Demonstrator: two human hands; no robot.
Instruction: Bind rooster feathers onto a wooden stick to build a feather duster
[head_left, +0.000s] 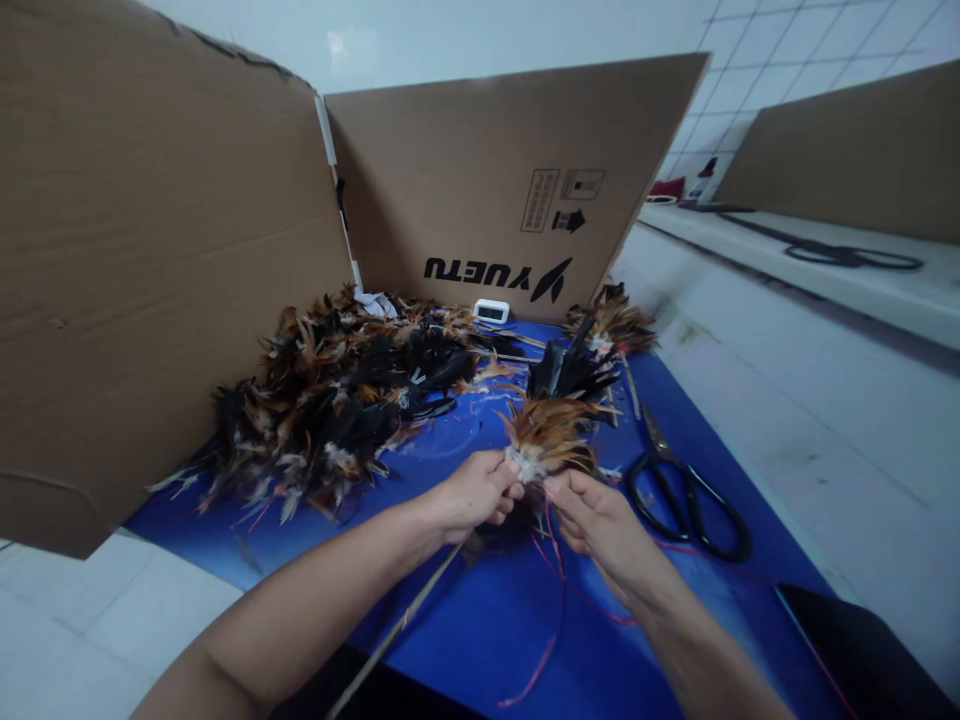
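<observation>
A bundle of brown feathers [555,432] with a white fluffy base is between my two hands, above the blue surface [442,610]. My left hand [484,492] is closed around its base and a thin stick [409,615], which slants down toward the bottom edge. My right hand [592,510] pinches at the right side of the white base, where pink string [559,610] hangs in loose loops. Just beyond the bundle lie black feathers [570,370]. Large scissors [686,500] with black handles rest to the right of my right hand.
A big pile of brown and black feathers [337,390] covers the back left. Cardboard panels [480,170] stand behind and at left. A small white digital device [491,311] sits at the back. Another feather bunch [619,320] lies back right. A ledge [825,260] holds more scissors.
</observation>
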